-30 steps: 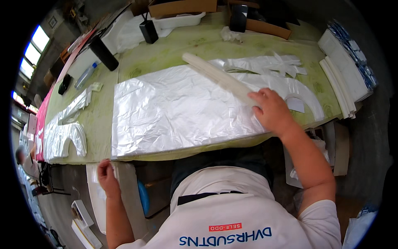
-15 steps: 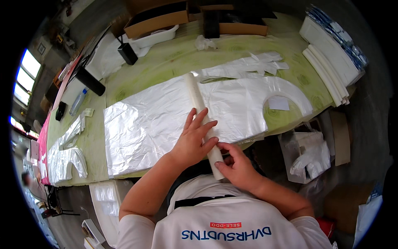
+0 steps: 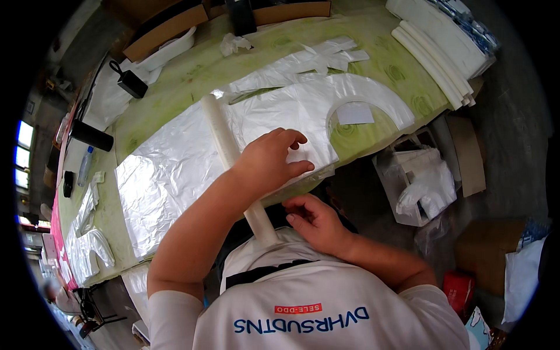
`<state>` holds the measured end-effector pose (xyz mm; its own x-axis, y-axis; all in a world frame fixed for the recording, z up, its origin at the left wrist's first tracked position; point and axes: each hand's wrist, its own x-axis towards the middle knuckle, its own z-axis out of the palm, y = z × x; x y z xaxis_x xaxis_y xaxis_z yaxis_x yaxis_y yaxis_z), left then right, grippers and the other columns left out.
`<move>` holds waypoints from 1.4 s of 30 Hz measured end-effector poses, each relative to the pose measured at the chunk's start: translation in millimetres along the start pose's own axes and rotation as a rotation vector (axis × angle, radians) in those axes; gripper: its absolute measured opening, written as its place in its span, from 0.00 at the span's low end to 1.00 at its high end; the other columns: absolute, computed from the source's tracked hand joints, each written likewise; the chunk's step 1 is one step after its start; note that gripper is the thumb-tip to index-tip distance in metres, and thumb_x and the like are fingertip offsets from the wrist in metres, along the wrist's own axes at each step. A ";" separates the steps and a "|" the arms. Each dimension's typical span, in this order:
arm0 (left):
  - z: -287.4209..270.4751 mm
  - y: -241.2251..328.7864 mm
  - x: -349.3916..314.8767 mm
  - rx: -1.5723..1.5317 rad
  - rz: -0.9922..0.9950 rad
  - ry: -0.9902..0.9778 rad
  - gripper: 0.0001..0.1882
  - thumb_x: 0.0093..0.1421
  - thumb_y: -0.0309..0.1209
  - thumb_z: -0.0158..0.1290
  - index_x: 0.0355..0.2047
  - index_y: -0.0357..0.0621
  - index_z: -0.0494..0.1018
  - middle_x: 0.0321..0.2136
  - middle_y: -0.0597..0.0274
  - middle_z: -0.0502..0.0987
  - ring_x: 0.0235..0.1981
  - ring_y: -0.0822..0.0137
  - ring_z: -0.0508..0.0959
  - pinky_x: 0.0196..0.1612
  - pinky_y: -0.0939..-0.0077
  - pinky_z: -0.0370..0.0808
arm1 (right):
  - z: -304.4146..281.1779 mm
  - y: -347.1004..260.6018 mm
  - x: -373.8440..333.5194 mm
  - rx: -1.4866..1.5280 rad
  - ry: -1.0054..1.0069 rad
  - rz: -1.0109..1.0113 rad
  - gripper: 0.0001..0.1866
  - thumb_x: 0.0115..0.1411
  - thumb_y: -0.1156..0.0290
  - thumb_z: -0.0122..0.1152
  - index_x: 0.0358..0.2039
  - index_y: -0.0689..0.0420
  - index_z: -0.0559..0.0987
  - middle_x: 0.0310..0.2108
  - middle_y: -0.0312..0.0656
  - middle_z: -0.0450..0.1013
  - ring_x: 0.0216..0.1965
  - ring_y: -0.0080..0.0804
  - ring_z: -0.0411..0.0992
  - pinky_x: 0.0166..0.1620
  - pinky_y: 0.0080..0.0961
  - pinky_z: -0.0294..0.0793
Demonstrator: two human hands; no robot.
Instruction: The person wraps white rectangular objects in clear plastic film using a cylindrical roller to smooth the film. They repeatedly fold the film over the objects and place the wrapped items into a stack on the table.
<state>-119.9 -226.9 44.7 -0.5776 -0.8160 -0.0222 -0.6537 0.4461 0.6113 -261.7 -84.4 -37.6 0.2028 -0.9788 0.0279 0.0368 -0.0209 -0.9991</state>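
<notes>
A pile of thin, shiny white plastic sheets point(image 3: 169, 169) with a rounded cut-out at the right end lies on the table. Across it rests a long white tube point(image 3: 219, 125), its near end sticking out past the table edge toward my shirt. My left forearm crosses over the tube. To the right of it, my left hand point(image 3: 269, 162) is over the sheets, fingers bent and thumb apart, nothing visible in it. My right hand point(image 3: 315, 220) hangs in front of the table edge, loosely curled with a gap between thumb and fingers, apart from the tube.
Plastic strips point(image 3: 297, 64) lie behind the pile, and a white card point(image 3: 354, 113) sits in the cut-out. White tubes point(image 3: 431, 61) are stacked at the far right. A bin point(image 3: 402, 204) of plastic scraps stands below the table's right side. A bottle point(image 3: 85, 167) is at left.
My left hand has let go of the tube and moved right over the sheets. My right hand has come off the tube's near end. The view has shifted to the right.
</notes>
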 end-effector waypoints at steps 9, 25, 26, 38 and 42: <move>9.7 -14.2 27.9 -0.151 -0.302 -0.108 0.14 0.60 0.35 0.62 0.43 0.41 0.79 0.34 0.56 0.82 0.35 0.61 0.82 0.43 0.72 0.78 | -29.5 21.0 -23.2 0.060 0.182 0.099 0.13 0.64 0.79 0.62 0.49 0.61 0.77 0.41 0.40 0.73 0.37 0.22 0.73 0.42 0.19 0.75; 11.0 -18.0 25.5 -0.334 -0.399 -0.032 0.16 0.64 0.38 0.59 0.45 0.39 0.81 0.30 0.62 0.82 0.29 0.70 0.78 0.36 0.74 0.76 | -44.1 0.9 -8.2 -0.236 0.146 -0.207 0.11 0.60 0.81 0.63 0.44 0.61 0.79 0.40 0.43 0.74 0.38 0.32 0.74 0.41 0.25 0.75; 7.4 -17.2 25.2 -0.431 -0.461 -0.050 0.16 0.64 0.39 0.58 0.45 0.39 0.81 0.29 0.63 0.82 0.29 0.71 0.78 0.34 0.75 0.76 | -47.3 -1.7 -7.9 -0.295 0.156 -0.245 0.11 0.59 0.82 0.63 0.44 0.61 0.79 0.41 0.44 0.75 0.39 0.33 0.74 0.42 0.25 0.75; 8.9 -26.0 11.5 -0.625 -0.370 0.147 0.13 0.64 0.35 0.60 0.44 0.41 0.79 0.32 0.71 0.79 0.30 0.79 0.72 0.33 0.83 0.71 | -68.6 -46.3 95.4 -0.969 0.161 -0.556 0.14 0.55 0.68 0.64 0.43 0.55 0.81 0.49 0.45 0.76 0.49 0.49 0.71 0.53 0.44 0.69; -2.5 -15.9 7.0 -0.607 -0.382 0.071 0.12 0.64 0.32 0.61 0.44 0.38 0.78 0.35 0.69 0.80 0.36 0.79 0.76 0.42 0.82 0.74 | -101.1 -7.5 158.6 -1.215 0.367 -0.379 0.27 0.56 0.64 0.64 0.58 0.52 0.76 0.60 0.47 0.71 0.52 0.49 0.68 0.54 0.45 0.68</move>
<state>-112.4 -240.7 36.8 -0.3164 -0.9053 -0.2834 -0.4047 -0.1414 0.9035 -328.7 -260.1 -28.9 0.0927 -0.8659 0.4916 -0.9008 -0.2833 -0.3291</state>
